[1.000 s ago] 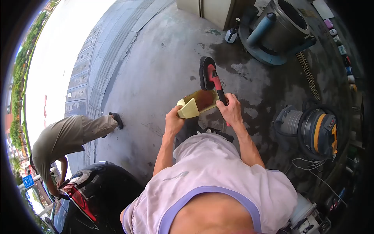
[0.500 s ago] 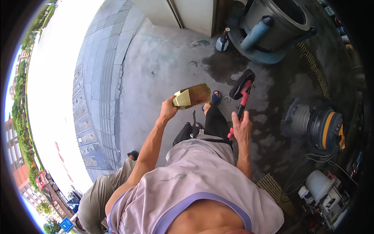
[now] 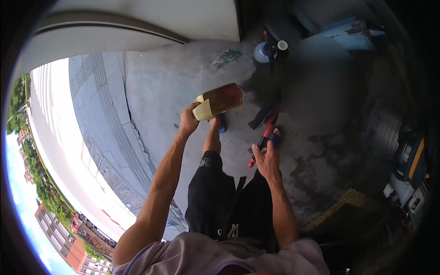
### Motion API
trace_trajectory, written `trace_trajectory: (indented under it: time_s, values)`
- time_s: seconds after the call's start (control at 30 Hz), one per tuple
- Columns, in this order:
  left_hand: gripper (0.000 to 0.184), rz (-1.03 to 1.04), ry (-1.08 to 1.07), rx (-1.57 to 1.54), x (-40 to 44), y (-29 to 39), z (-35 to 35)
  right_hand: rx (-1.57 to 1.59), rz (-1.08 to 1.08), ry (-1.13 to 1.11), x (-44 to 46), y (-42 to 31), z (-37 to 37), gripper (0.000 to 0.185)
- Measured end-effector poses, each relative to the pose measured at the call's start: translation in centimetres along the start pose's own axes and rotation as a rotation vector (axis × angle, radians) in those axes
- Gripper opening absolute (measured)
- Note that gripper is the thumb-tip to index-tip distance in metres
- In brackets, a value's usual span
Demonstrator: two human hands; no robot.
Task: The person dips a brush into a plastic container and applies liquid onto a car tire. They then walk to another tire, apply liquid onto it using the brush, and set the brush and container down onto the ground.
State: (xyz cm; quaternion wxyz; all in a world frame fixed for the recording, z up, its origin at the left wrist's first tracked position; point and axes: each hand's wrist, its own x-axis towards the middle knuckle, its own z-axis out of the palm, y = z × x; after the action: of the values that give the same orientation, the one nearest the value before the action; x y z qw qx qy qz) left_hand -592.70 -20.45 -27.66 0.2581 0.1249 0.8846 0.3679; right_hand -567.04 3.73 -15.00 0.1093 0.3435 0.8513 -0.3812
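Note:
My left hand (image 3: 188, 120) is closed on the near end of a pale yellow open plastic container (image 3: 202, 110), which looks like a cut-down jug with a reddish-brown inside. It is held out over the concrete floor. In my right hand (image 3: 269, 163) is a long-handled brush (image 3: 271, 123) with a red and black handle. The brush's dark head points away from me and shows nearly edge-on, so its bristles cannot be made out. Container and brush are apart, with the brush to the right.
Ahead stands a spray bottle (image 3: 261, 53), near a blue cylinder (image 3: 346, 34) and a large blurred patch. A wet-dry vacuum (image 3: 412, 158) stands at right, a yellow grating (image 3: 337, 208) lower right. A pale panel (image 3: 201, 20) is ahead; paving (image 3: 103, 105) borders the left.
The view has shifted as my body turned and moved forward. The brush has swung so its head appears edge-on. A seated person's leg at lower left has left the view.

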Motion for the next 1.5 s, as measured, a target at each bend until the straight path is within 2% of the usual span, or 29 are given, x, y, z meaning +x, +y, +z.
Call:
trace_trajectory:
  time_s: [0.07, 0.17, 0.2, 0.27, 0.37, 0.47, 0.5, 0.6, 0.67, 0.77, 0.83, 0.9, 0.97, 1.0, 1.07, 1.13, 1.17, 1.23, 1.27, 1.37, 1.43, 1.47, 1.5]
  values:
    - [0.035, 0.082, -0.006, 0.072, 7.9, -4.7, 1.1, -0.032, 0.078, 0.022, 5.5, -2.0, 5.0, 0.044]
    - [0.038, 0.176, -0.098, 0.006, 18.4, -7.8, 2.2, 0.252, 0.355, -0.104, 11.0, -2.4, 11.2, 0.046]
    - [0.040, 0.251, -0.123, -0.014, 22.1, -8.6, 2.8, 0.359, 0.344, -0.040, 13.4, -2.1, 13.5, 0.045]
    - [0.041, 0.258, -0.143, 0.142, 27.7, -8.6, 3.3, 0.448, 0.257, 0.100, 17.3, -0.9, 17.5, 0.044]
    - [0.050, 0.340, -0.179, 0.271, 33.8, -8.6, 4.1, 0.357, 0.213, 0.143, 23.4, -0.4, 20.1, 0.040]
    - [0.051, 0.347, -0.142, 0.207, 37.4, -10.7, 5.7, 0.316, 0.171, 0.275, 30.0, 0.4, 23.9, 0.038]
    - [0.068, 0.325, -0.184, 0.237, 38.9, -12.0, 6.5, 0.314, 0.186, 0.286, 32.4, 0.4, 24.8, 0.038]
    - [0.074, 0.262, -0.214, 0.220, 40.7, -13.7, 7.3, 0.429, 0.277, 0.288, 38.1, -2.2, 25.5, 0.037]
    - [0.078, 0.229, -0.203, 0.171, 41.2, -14.0, 7.7, 0.271, 0.131, 0.397, 42.4, -0.6, 28.1, 0.042]
    - [0.085, 0.146, -0.181, 0.077, 40.8, -15.2, 8.4, 0.303, 0.124, 0.373, 45.4, 0.2, 30.5, 0.047]
    - [0.089, 0.087, -0.141, -0.003, 39.6, -15.9, 8.6, 0.185, 0.175, 0.328, 45.7, 1.1, 32.2, 0.049]
    - [0.094, 0.023, -0.050, -0.113, 37.5, -16.7, 9.0, -0.037, 0.158, 0.312, 44.4, 2.5, 33.9, 0.056]
    - [0.098, -0.006, 0.074, -0.125, 33.9, -16.9, 8.8, -0.015, 0.262, 0.183, 41.8, 3.3, 34.8, 0.059]
    - [0.089, -0.003, 0.118, -0.050, 32.3, -16.1, 8.1, 0.004, 0.305, 0.127, 40.7, 3.5, 35.4, 0.060]
    - [0.101, -0.226, -0.016, -0.061, 27.0, -18.0, 7.5, 0.017, 0.371, 0.033, 38.0, 6.0, 36.7, 0.056]
    - [0.092, -0.406, -0.061, -0.100, 20.7, -21.0, 7.6, 0.206, 0.450, -0.089, 33.2, 6.8, 35.5, 0.049]
    - [0.086, -0.475, -0.113, -0.055, 16.7, -22.9, 7.3, 0.263, 0.505, -0.104, 29.7, 9.1, 37.1, 0.045]
    - [0.076, -0.570, -0.163, 0.014, 7.9, -26.9, 6.9, 0.275, 0.580, -0.236, 21.0, 11.8, 37.5, 0.046]
    - [0.072, -0.602, -0.190, 0.051, 3.5, -29.1, 6.5, 0.246, 0.639, -0.327, 16.9, 12.0, 35.8, 0.047]
    - [0.058, -0.677, -0.338, -0.032, -7.3, -37.1, 4.2, 0.076, 0.688, -0.326, 2.5, 15.8, 29.5, 0.044]
    - [0.055, -0.794, -0.404, -0.052, -12.0, -32.1, 1.6, 0.031, 0.821, -0.267, -5.5, 15.0, 23.0, 0.043]
    - [0.052, -0.810, -0.400, -0.086, -13.7, -31.0, 0.4, 0.025, 0.840, -0.236, -7.8, 14.9, 20.4, 0.043]
    - [0.049, -0.741, -0.465, 0.004, -14.6, -29.5, -0.6, 0.063, 0.912, -0.129, -11.3, 15.3, 18.0, 0.044]
